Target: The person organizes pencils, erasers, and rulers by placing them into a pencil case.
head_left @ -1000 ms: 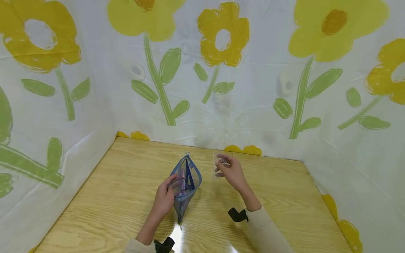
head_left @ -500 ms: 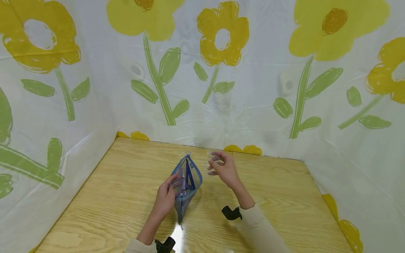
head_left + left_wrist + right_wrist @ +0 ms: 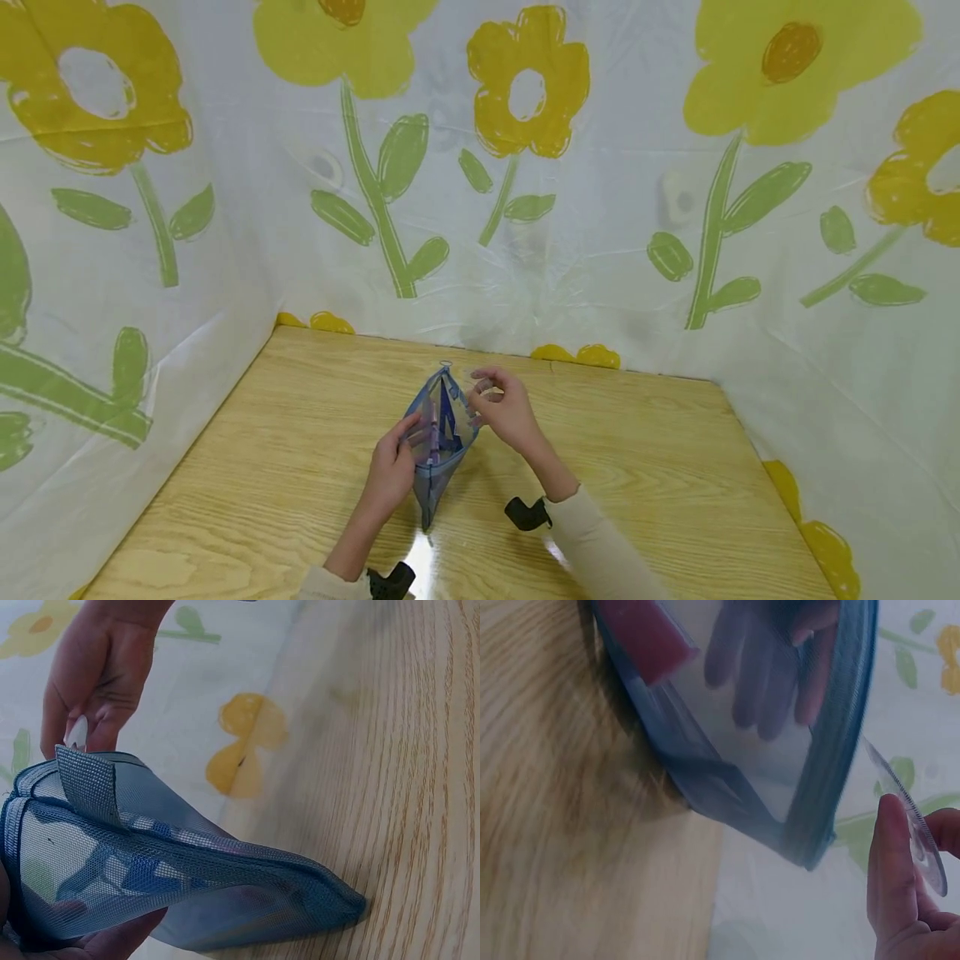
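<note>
A blue mesh zip pouch (image 3: 431, 493) stands upright on the table with its mouth spread wide. My left hand (image 3: 393, 467) grips its left side, fingers inside the mouth and visible through the mesh in the right wrist view. Inside are a blue set square (image 3: 447, 408) and a slim pinkish-purple item (image 3: 434, 433); a red block-like piece (image 3: 649, 641) shows through the mesh. My right hand (image 3: 510, 412), at the pouch's right rim, pinches a clear plastic ruler (image 3: 911, 814) with tick marks along its edge. Its full outline is partly hidden by fingers.
The wooden table (image 3: 637, 467) extends on both sides of the pouch. A white flower-print sheet (image 3: 600, 250) walls off the back and sides. Black wrist cameras (image 3: 527, 514) sit at both cuffs.
My right hand has moved left with the clear ruler, from well beside the pouch to its right rim. My left hand and the pouch have stayed nearly still.
</note>
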Demonstrator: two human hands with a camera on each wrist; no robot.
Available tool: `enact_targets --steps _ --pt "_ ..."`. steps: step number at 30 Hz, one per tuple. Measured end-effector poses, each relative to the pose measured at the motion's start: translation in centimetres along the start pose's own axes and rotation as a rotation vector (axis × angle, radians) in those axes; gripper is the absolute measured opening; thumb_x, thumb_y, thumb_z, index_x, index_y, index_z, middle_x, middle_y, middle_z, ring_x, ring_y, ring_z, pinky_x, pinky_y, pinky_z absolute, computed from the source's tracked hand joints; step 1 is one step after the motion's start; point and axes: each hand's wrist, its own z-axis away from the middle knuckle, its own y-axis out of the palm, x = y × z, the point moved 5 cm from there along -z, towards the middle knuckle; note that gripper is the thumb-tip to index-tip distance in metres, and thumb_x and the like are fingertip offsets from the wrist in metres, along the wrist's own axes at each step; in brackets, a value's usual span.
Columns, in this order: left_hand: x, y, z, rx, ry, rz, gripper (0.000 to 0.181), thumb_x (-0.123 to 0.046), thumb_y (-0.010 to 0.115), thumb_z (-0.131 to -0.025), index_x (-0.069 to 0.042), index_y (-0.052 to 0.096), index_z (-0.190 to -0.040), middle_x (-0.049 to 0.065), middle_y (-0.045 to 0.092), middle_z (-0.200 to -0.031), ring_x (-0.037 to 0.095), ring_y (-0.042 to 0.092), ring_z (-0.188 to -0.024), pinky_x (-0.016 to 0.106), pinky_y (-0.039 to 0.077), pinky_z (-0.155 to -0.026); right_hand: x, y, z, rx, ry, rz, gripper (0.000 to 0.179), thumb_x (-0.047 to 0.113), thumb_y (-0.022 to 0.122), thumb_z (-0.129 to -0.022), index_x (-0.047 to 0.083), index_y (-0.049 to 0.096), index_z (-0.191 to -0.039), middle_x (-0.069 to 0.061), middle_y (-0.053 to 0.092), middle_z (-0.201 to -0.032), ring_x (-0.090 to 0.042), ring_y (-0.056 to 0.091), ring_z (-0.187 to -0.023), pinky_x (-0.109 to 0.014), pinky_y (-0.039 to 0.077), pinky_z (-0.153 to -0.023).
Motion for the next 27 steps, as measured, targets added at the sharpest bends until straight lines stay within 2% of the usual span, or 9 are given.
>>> enact_targets --steps 8,13,18,22,25,27 --pt "0.2 0.0 -0.1 0.0 0.001 0.007 0.049 0.01 0.024 -0.1 0.018 0.037 -0.147 0.037 0.049 -0.142 0.051 0.053 -0.129 0.052 0.057 -0.098 0.1 1.2 0.3 0.031 0.0 0.034 0.03 0.001 0.066 -0.096 -0.007 0.06 -0.125 -0.015 0.061 -0.095 -0.047 0.069 -0.082 -0.05 0.065 -0.065" --pt "0.3 -0.1 -0.1 -0.01 -0.005 0.015 0.049 0.01 0.024 -0.1 0.017 0.038 -0.146 0.037 0.05 -0.142 0.051 0.053 -0.129 0.052 0.056 -0.1 0.3 1.5 0.4 0.047 0.011 0.062 0.033 0.001 0.065 -0.097 -0.01 0.058 -0.127 -0.021 0.061 -0.1 -0.052 0.068 -0.085 -0.048 0.065 -0.064" --pt "0.3 -0.2 -0.1 -0.007 -0.002 0.024 0.049 0.01 0.025 -0.099 0.018 0.037 -0.147 0.037 0.049 -0.142 0.051 0.053 -0.129 0.051 0.056 -0.099 0.8 1.9 0.7 0.063 0.028 0.116 0.023 0.0 0.063 -0.097 -0.01 0.062 -0.119 -0.022 0.061 -0.099 -0.052 0.067 -0.085 -0.047 0.065 -0.064" --pt "0.3 -0.2 -0.1 -0.003 0.004 0.036 0.05 0.01 0.025 -0.099 0.019 0.037 -0.146 0.038 0.049 -0.141 0.051 0.053 -0.129 0.05 0.056 -0.099 2.3 2.0 1.3 0.074 0.017 0.116 0.018 -0.002 0.063 -0.097 -0.011 0.063 -0.113 -0.022 0.061 -0.097 -0.053 0.066 -0.085 -0.054 0.064 -0.067" --pt "0.4 -0.3 -0.2 -0.003 -0.013 0.034 0.05 0.01 0.025 -0.1 0.017 0.037 -0.147 0.037 0.049 -0.142 0.05 0.054 -0.129 0.045 0.058 -0.098 3.3 1.8 1.8 0.087 0.001 0.096 0.018 -0.002 0.063 -0.097 -0.01 0.064 -0.113 -0.023 0.062 -0.097 -0.054 0.065 -0.087 -0.058 0.063 -0.07" --pt "0.5 -0.3 -0.1 -0.004 -0.013 0.019 0.049 0.009 0.025 -0.1 0.017 0.038 -0.147 0.036 0.05 -0.141 0.049 0.054 -0.129 0.039 0.061 -0.091 3.7 1.7 2.0 0.101 -0.013 0.089 0.018 -0.001 0.062 -0.097 -0.009 0.065 -0.113 -0.023 0.062 -0.098 -0.053 0.064 -0.088 -0.059 0.062 -0.072"
